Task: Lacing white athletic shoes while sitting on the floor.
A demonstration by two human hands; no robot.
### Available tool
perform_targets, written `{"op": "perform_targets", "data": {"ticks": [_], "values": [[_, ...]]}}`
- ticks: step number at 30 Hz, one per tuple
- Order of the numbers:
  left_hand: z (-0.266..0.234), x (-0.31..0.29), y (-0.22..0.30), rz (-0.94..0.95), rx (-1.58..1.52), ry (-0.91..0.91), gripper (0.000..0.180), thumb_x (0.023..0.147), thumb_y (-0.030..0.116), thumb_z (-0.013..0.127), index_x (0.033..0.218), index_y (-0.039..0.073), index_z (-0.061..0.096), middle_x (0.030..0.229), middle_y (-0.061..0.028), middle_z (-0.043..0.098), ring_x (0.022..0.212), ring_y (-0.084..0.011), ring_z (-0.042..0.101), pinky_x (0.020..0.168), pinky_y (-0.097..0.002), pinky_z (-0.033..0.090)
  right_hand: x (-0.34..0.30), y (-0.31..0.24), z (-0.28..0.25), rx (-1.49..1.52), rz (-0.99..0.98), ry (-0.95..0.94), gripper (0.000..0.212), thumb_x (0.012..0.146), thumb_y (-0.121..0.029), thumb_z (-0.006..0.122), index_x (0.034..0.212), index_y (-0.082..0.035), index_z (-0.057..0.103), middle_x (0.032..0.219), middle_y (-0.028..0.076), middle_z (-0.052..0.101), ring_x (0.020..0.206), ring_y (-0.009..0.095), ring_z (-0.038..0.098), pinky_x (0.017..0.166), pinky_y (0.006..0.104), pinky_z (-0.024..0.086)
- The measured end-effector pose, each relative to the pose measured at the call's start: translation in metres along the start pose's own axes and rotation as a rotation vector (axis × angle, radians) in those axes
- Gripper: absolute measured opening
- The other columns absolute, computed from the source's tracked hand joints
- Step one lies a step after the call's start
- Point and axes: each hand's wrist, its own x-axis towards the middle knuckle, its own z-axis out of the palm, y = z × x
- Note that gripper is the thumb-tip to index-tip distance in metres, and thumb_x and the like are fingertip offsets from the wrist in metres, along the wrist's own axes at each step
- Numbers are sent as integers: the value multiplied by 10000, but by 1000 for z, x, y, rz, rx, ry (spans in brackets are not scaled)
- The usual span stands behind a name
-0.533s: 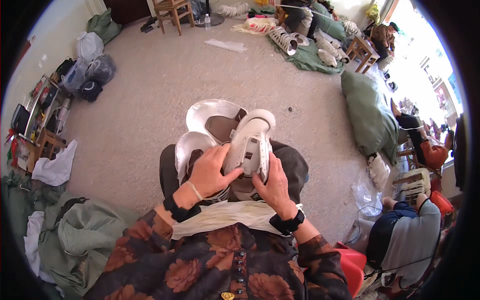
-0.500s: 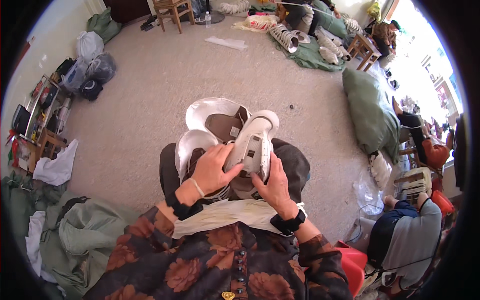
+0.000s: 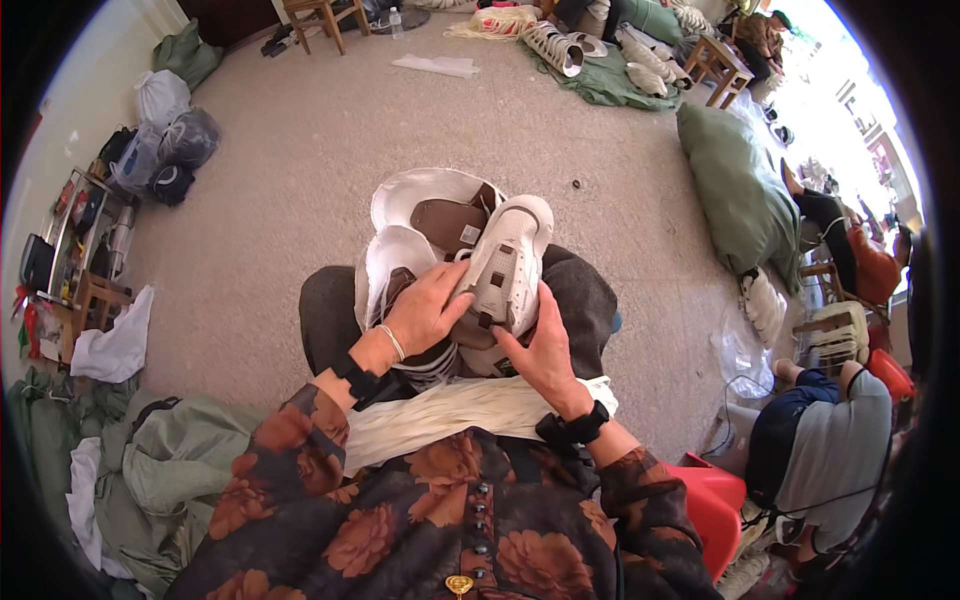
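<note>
A white and brown shoe upper (image 3: 512, 265) is held between my two hands above my lap, its rounded toe pointing away from me. My left hand (image 3: 428, 308) grips its left side, thumb lying near the lacing area. On the opposite side my right hand (image 3: 550, 352) wraps the edge, with its thumb close to a small dark tab (image 3: 486, 321). Beneath and to the left, more white shoe uppers with brown linings (image 3: 425, 190) are nested together between my knees. Cream strands, apparently laces (image 3: 440, 425), lie in a bundle across my lap.
Green sacks lie crumpled at the left (image 3: 190, 450), and a full green sack (image 3: 740, 190) stands at the right. A red stool (image 3: 712, 505) is beside my right arm. Several people sit along the right side, among them a person in grey (image 3: 830, 450). Bundled uppers (image 3: 650, 75) lie at the back.
The shoe upper has turned slightly, so its top and lacing openings face me more. My right thumb has shifted toward the tab. The whole surroundings sit slightly higher in the view.
</note>
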Motion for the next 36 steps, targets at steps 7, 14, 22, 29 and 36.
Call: {"op": "perform_targets", "data": {"ticks": [7,14,22,29,36], "values": [[-21,-23,46,74,211,24,228,776,22,709,984,23,616,1052,-146,613,990,-312,595,841,-425,477,7,-3,-5,-61,-95,-9,891,752,-177,825,1431,76,307,1261,272,509,1157,417,543,968,438,468],[-4,42,30,297,421,120,134,747,24,685,863,56,625,852,-77,605,967,-298,547,931,-465,394,13,-5,-1,-7,-49,22,926,723,-136,841,1446,74,301,1281,278,510,1148,421,556,947,434,485],[-87,86,45,-184,-480,-380,44,936,64,627,915,32,649,761,56,594,643,-9,516,581,-157,400,9,-7,0,-149,-216,9,875,656,-24,723,1429,74,327,1288,281,497,1188,452,498,1015,475,444],[-76,138,3,98,9,-102,133,867,133,669,894,3,679,742,-61,637,630,-143,566,604,-312,461,2,-19,-1,-160,-405,-143,808,639,-14,706,1385,68,406,1262,251,527,1116,440,535,976,471,467],[-82,58,21,110,220,43,369,875,129,658,1210,-6,586,1269,-201,561,1204,-355,542,1045,-413,419,3,7,-9,-165,-43,-46,693,817,-176,751,1379,31,402,1329,261,480,1185,447,513,982,460,459]]}}
